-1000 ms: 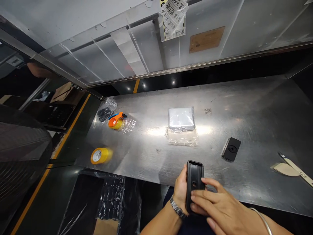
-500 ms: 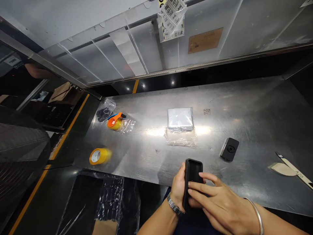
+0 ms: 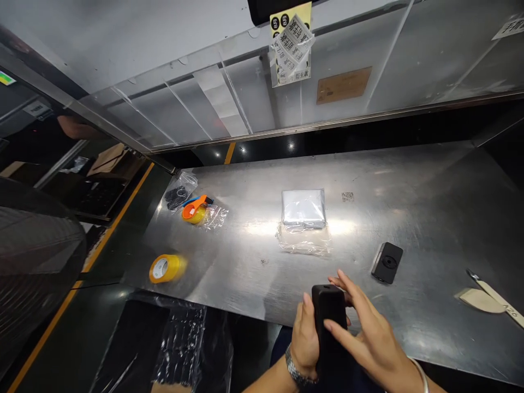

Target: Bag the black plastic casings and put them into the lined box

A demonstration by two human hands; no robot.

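Note:
Low at the table's front edge, my left hand (image 3: 306, 341) is wrapped round the left side of a black rectangular case (image 3: 332, 307), with its thumb along the edge. My right hand (image 3: 374, 335) is at the case's other side, thumb against the front and fingers round the far upper edge. A small slot shows in the case's top end; its lower part fades into the dark clothing behind. To the right on the metal table (image 3: 245, 289) lies a flat black device (image 3: 387, 263) with a round ring on its face.
A stack of clear plastic bags (image 3: 303, 210) lies mid-table. At left are yellow tape rolls (image 3: 167, 268), an orange tape dispenser (image 3: 194, 208) and a bag of black parts (image 3: 180, 192). A pen-like tool (image 3: 497, 297) lies far right. A plastic-lined box (image 3: 164, 344) stands below left.
The black case has been turned: its hollow inside faced me before, and a smooth outer face shows now. My right hand's fingers have left the hollow and moved to the case's right edge.

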